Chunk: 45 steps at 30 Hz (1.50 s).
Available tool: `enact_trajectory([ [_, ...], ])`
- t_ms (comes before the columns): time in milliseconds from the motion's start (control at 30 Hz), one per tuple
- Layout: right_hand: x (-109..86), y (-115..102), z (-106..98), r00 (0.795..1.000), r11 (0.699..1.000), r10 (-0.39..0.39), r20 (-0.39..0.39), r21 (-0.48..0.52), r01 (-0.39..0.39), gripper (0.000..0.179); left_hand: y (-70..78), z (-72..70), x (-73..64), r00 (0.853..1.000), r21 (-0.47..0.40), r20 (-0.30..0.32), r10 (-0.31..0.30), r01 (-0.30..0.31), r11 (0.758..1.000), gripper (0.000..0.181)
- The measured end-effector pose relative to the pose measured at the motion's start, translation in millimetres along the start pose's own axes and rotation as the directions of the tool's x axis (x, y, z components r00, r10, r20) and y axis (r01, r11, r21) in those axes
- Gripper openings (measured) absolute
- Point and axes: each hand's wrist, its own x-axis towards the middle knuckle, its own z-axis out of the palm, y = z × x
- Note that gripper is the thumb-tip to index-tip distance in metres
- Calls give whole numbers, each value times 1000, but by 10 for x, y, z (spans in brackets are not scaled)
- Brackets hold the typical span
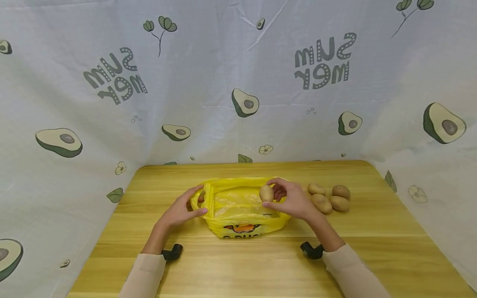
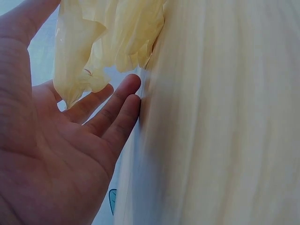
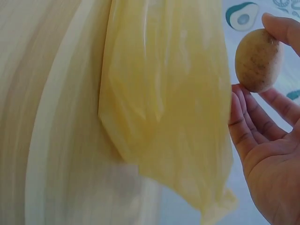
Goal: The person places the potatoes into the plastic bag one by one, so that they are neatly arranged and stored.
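A yellow plastic bag (image 1: 244, 225) with a dark printed picture lies on the table, its mouth spread wide. My left hand (image 1: 182, 210) is at the bag's left handle, thumb and fingers apart and touching the plastic. In the left wrist view, the fingers (image 2: 115, 110) of that hand stretch out nearly straight beside the hanging yellow plastic (image 2: 89, 47). Between thumb and fingertips, my right hand (image 1: 292, 199) pinches a potato (image 1: 266, 193) over the right part of the bag's mouth. The right wrist view shows this potato (image 3: 258, 61) beside the bag's yellow side (image 3: 164, 103).
Several loose potatoes (image 1: 321, 203) lie in a group on the wooden table (image 1: 238, 269), right of the bag. A black wrist mount (image 1: 172, 252) sits by the left wrist, another mount (image 1: 312, 251) by the right. Behind the table hangs a printed cloth (image 1: 208, 82).
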Motion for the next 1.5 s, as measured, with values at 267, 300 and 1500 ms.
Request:
enact_trajectory([
  [267,145,-108,221,999,999,7,53,48,-9,61,-13,-11,2,1000,-6,3,-4,4,1000,90],
  [300,165,-121,258,998,999,5,59,53,-8,61,-14,-14,2,1000,-9,3,-3,3,1000,90],
  [1500,678,-343,1255,980,997,74,184,17,-79,65,-74,13,28,1000,-90,25,-6,8,996,89],
])
